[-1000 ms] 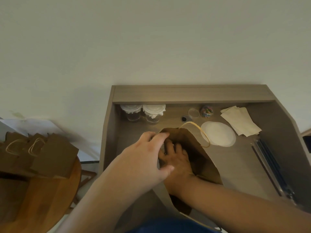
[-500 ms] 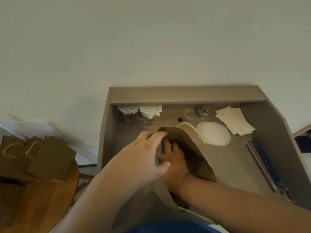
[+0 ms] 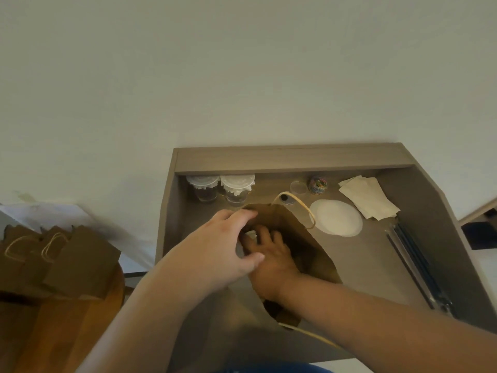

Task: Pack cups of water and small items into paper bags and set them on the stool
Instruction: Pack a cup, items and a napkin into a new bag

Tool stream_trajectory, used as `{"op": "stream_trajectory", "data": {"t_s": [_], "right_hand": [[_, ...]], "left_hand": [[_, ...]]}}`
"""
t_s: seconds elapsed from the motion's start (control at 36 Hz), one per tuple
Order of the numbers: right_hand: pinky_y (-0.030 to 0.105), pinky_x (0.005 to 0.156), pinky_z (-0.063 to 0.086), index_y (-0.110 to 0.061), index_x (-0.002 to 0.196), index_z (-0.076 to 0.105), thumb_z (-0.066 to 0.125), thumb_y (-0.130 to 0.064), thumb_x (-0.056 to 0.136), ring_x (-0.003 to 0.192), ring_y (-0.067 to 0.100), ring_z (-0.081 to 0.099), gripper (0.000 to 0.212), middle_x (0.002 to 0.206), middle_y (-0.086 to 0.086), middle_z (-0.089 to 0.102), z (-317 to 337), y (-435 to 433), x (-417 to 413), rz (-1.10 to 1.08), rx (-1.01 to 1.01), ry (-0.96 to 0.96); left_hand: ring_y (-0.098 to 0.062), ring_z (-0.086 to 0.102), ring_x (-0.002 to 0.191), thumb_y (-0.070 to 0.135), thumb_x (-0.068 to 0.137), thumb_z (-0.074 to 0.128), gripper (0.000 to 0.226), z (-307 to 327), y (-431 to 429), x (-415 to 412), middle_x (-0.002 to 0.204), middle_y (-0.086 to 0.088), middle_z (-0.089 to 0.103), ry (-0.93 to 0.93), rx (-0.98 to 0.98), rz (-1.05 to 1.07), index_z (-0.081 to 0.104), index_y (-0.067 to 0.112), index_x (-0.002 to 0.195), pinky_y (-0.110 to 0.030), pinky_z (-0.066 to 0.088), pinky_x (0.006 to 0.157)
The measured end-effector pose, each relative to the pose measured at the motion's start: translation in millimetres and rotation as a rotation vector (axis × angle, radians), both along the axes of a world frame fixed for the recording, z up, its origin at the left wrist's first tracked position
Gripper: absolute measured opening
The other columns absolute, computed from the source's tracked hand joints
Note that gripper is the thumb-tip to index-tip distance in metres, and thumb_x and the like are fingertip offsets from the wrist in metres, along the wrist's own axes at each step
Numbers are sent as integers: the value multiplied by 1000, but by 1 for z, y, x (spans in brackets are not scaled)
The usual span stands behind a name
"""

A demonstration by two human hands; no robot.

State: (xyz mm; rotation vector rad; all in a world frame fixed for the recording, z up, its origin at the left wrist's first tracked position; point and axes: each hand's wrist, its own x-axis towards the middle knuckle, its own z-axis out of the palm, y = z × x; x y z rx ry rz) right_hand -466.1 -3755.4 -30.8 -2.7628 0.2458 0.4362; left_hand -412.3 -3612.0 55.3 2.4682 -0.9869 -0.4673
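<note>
**Entry: packing station, one bag in hand**

- Paper bag: brown, on the desk, mouth up towards the camera. The mouth's long axis runs from the near cord handle to the far one, away from the person.
- Left hand: fingers and thumb curled over the bag's left rim, pinching it and holding the mouth apart.
- Right hand: inside the mouth, just right of the left hand, with their fingertips close. The fingers are spread and point ahead and left. Whether it holds anything cannot be told. A small pale glint shows at its fingertips, not identifiable.
- Cups: two, lidded, ahead of both hands by the desk's back wall. They are nearer the left hand, which is occupied.
- Stool: well to the left of the left hand. It carries several brown bags.
- Judgement: the next cup calls for the right hand to come out and reach ahead.
- Other: white disc and napkins, ahead and right of the right hand.
</note>
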Motion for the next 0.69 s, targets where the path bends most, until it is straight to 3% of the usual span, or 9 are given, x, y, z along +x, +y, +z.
{"op": "stream_trajectory", "data": {"t_s": [0.14, 0.33, 0.5, 0.58, 0.69], "right_hand": [[56, 125, 27, -38, 161, 14, 47, -50, 104, 148, 40, 25, 67, 164, 9, 16, -4, 3, 2, 9, -103, 35], [64, 125, 19, -44, 161, 18, 66, -56, 92, 153, 42, 25, 85, 164, 8, 24, 8, -2, 23, -4, -106, 191], [59, 114, 41, -39, 156, 34, 60, -66, 92, 138, 37, 47, 74, 152, 7, 43, 19, -8, 33, 16, -98, 237], [57, 111, 43, -41, 153, 37, 56, -71, 86, 134, 33, 50, 76, 147, 4, 50, 24, -10, 34, 114, -98, 241], [51, 108, 49, -34, 156, 34, 66, -58, 89, 129, 32, 51, 78, 147, 7, 49, 36, -20, 39, 221, -142, 384]], "left_hand": [[-3, 47, 132, 65, 90, 66, 75, 0, 0, 5, 154, 21, 38, 17, 17, 0, 28, 51, 154, -14, 36, 99], [-7, 46, 136, 62, 94, 63, 70, 7, 0, 10, 156, 18, 39, 32, 14, 25, 31, 49, 154, -20, 39, 105], [-7, 48, 133, 62, 95, 61, 65, 13, 3, 19, 153, 17, 41, 37, 9, 38, 35, 48, 153, -23, 42, 105], [-9, 49, 132, 61, 95, 62, 65, 15, 4, 21, 153, 17, 41, 50, 12, 48, 35, 48, 153, -28, 46, 110], [-8, 47, 134, 61, 95, 62, 65, 16, 3, 24, 154, 17, 41, 68, 21, 36, 35, 50, 153, -28, 43, 110]]}}
